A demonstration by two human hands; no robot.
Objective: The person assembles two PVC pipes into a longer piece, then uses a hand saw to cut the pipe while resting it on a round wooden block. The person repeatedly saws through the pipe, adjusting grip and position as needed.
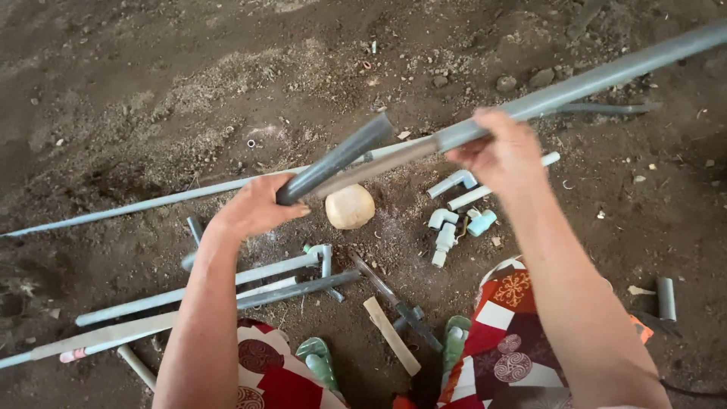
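At the far left, a long thin pale grey plastic pipe (151, 203) lies flat on the bare brown dirt floor (136, 98), running from the left edge up toward the middle. Below it, a loose bundle of grey plastic pipe lengths (227, 284) lies on the ground near the person's left knee, some joined by a small tee fitting (324, 254). The left hand (254, 208) is raised above these, its fingers (291, 213) wrapped tight around the lower end of a short dark grey plastic pipe piece (337, 159), which tilts up to the right. Just right of that hand, a rounded tan stone (350, 206) sits on the dirt. In front of the person's patterned red and white clothing (500, 341), a flat pale wooden stick (391, 335) and a dark metal tool with a long shaft (397, 303) lie crossed near each other, between two green sandals (318, 360). Farther right, a small cluster of white plastic elbow fittings and short pipe stubs (454, 216) rests on the ground, one of them pale blue. Above it, the right hand (503, 155) is closed around a long grey plastic pipe (598, 79), fingers curled over it, holding it in the air so that it slants up to the top right corner; its near end reaches toward the dark pipe piece, and whether the two touch cannot be told. At the far right, a short grey pipe offcut (666, 298) lies alone on the dirt.
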